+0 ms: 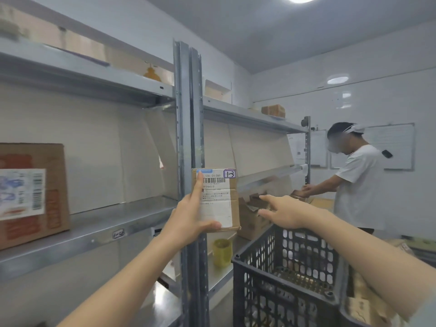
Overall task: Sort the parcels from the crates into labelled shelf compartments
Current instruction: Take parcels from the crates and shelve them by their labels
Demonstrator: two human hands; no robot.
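Observation:
My left hand (188,217) holds a small brown parcel (232,204) upright in front of the shelf upright, thumb under its lower edge and forefinger along the white shipping label. A handwritten tag "1-3" sits at the label's top right corner. My right hand (282,210) is stretched out just right of the parcel, fingers straight, holding nothing, above the dark plastic crate (283,274). The metal shelf (101,230) on the left carries a small tag reading "1-" something on its front edge.
A large brown box (33,194) with a label stands on the left shelf. A yellow-green cup (221,252) sits on a lower shelf. Open cardboard boxes (252,215) lie behind the crate. Another person in a white shirt (358,185) works at the far right.

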